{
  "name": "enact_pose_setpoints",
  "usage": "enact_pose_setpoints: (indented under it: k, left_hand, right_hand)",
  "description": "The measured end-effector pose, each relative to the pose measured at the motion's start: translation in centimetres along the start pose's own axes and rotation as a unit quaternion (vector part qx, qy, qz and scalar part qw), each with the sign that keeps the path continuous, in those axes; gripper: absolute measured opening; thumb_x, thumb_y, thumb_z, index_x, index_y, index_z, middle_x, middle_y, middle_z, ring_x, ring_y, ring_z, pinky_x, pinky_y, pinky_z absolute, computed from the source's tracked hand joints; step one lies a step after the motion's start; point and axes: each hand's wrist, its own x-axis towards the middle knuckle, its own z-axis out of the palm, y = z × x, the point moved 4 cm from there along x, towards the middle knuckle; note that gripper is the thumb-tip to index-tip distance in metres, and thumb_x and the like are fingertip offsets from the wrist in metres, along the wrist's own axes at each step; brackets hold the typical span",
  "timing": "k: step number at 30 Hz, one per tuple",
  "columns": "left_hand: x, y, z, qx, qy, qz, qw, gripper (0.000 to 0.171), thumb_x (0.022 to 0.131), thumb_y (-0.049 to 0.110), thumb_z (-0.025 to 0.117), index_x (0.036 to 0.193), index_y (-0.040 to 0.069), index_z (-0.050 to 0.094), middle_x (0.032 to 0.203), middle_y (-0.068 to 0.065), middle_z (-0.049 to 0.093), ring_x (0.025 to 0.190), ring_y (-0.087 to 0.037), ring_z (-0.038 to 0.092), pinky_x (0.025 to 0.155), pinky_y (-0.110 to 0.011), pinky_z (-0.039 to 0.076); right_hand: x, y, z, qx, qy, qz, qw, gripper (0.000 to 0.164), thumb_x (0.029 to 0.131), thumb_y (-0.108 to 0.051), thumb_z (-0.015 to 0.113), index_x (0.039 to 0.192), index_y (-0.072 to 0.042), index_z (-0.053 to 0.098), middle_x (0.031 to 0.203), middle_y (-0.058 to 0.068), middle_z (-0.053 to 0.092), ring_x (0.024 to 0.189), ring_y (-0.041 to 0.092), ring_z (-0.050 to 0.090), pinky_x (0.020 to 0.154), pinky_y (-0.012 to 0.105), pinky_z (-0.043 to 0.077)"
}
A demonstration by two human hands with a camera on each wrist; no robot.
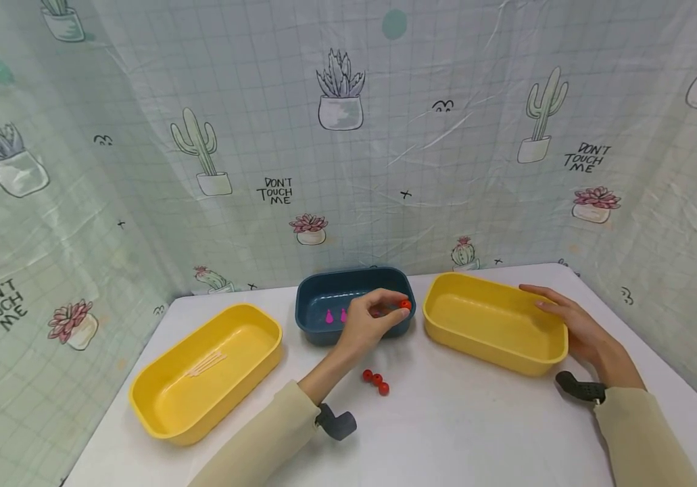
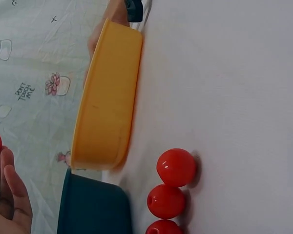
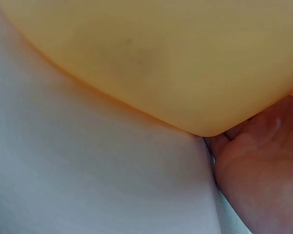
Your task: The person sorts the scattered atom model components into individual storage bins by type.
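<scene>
My left hand (image 1: 368, 316) pinches a red bead (image 1: 405, 304) between thumb and fingertips, over the right end of the dark blue bin (image 1: 336, 336). Small magenta drop-shaped pieces (image 1: 328, 316) lie in that bin, partly covered by the hand. Three more red beads (image 1: 377, 379) sit in a short row on the white table, and they show large in the left wrist view. Against the far right side of a yellow bin (image 1: 488, 347) rests my right hand (image 1: 579, 331), its fingers extended along the rim; the palm lies by the bin's corner (image 3: 205, 129) in the right wrist view.
Another yellow bin (image 1: 226, 399) stands at the left, with several thin pale sticks (image 1: 207, 363) inside. A patterned curtain (image 1: 372, 169) rises behind the table (image 1: 445, 433) and at both sides.
</scene>
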Motion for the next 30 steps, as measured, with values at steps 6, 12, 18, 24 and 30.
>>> enact_pose_setpoints:
  k: [6, 12, 18, 24, 30]
  left_hand:
    - [0.9, -0.1, 0.8, 0.01, 0.001, 0.002, 1.0, 0.024, 0.094, 0.027, 0.077, 0.117, 0.02, 0.076, 0.113, 0.001, 0.075, 0.094, -0.013, 0.063, 0.079, -0.022, 0.053]
    - [1.6, -0.4, 1.7, -0.006, 0.003, -0.005, 1.0, 0.026, 0.094, 0.025, 0.077, 0.118, 0.014, 0.076, 0.114, -0.004, 0.074, 0.091, -0.011, 0.062, 0.076, -0.018, 0.053]
    - [2.3, -0.5, 2.6, -0.012, -0.001, -0.011, 0.9999, 0.025, 0.094, 0.024, 0.077, 0.117, 0.014, 0.076, 0.112, -0.004, 0.074, 0.086, -0.01, 0.063, 0.068, -0.016, 0.052]
    - [3.3, 0.1, 3.8, -0.01, -0.004, -0.012, 0.9999, 0.022, 0.094, 0.024, 0.077, 0.114, 0.015, 0.077, 0.109, -0.002, 0.075, 0.083, -0.01, 0.062, 0.066, -0.017, 0.05]
    - [4.0, 0.5, 5.1, -0.006, -0.011, -0.015, 0.9998, 0.02, 0.093, 0.022, 0.077, 0.112, 0.015, 0.078, 0.107, 0.0, 0.076, 0.082, -0.006, 0.061, 0.067, -0.016, 0.052]
  right_hand:
    - [0.1, 0.0, 0.0, 0.012, -0.004, -0.001, 1.0, 0.055, 0.11, -0.034, 0.048, 0.163, -0.03, 0.033, 0.134, -0.03, 0.054, 0.112, 0.0, 0.065, 0.094, 0.024, 0.059]
    - [0.1, 0.1, 0.4, 0.044, -0.009, 0.005, 0.999, 0.054, 0.109, -0.031, 0.049, 0.161, -0.033, 0.035, 0.136, -0.029, 0.055, 0.113, 0.003, 0.066, 0.095, 0.026, 0.059]
    - [0.1, 0.0, 0.4, 0.044, -0.002, 0.009, 0.999, 0.055, 0.108, -0.029, 0.052, 0.161, -0.035, 0.037, 0.135, -0.028, 0.054, 0.113, 0.003, 0.067, 0.095, 0.026, 0.059]
    - [-0.1, -0.2, 0.4, -0.001, 0.015, 0.004, 1.0, 0.056, 0.106, -0.03, 0.056, 0.16, -0.035, 0.038, 0.137, -0.027, 0.049, 0.113, 0.002, 0.066, 0.096, 0.025, 0.059]
    - [-0.2, -0.7, 0.6, -0.063, 0.019, -0.017, 0.998, 0.059, 0.106, -0.034, 0.056, 0.162, -0.03, 0.035, 0.149, -0.016, 0.042, 0.116, -0.003, 0.062, 0.097, 0.022, 0.057]
